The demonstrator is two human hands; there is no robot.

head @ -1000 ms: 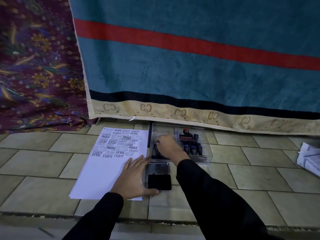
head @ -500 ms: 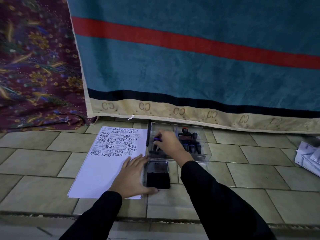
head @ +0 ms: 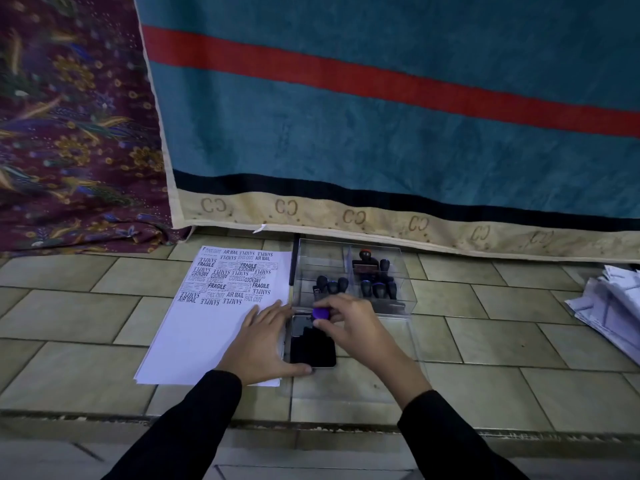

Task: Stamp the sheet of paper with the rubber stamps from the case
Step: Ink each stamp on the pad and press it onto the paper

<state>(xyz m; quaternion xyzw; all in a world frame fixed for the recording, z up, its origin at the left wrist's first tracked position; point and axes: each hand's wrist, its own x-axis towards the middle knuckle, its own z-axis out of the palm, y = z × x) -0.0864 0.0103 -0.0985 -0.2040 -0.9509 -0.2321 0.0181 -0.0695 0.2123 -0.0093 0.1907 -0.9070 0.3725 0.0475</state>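
Right hand (head: 351, 329) is pinching a purple-capped stamp (head: 320, 313) between thumb and curled fingertips, holding it over the far edge of the open black ink pad (head: 311, 348); can't tell whether the stamp face is touching the pad yet. A second ago that hand was reaching into the left compartment of the clear case (head: 398, 306), half a second ago it was gripping the purple cap there, and now the stamp is out and nearer, so picking is done and inking is likely the step in hand. Left hand (head: 265, 344) is lying flat with straight fingers on the near right edge of the sheet of paper (head: 207, 337), thumb touching the pad's near rim, gripping nothing, unmoved. The sheet is lying on the tiled floor (head: 86, 306) just left of pad and case, its far part already covered in prints, near part blank. Other stamps (head: 377, 289) are sitting in the case.
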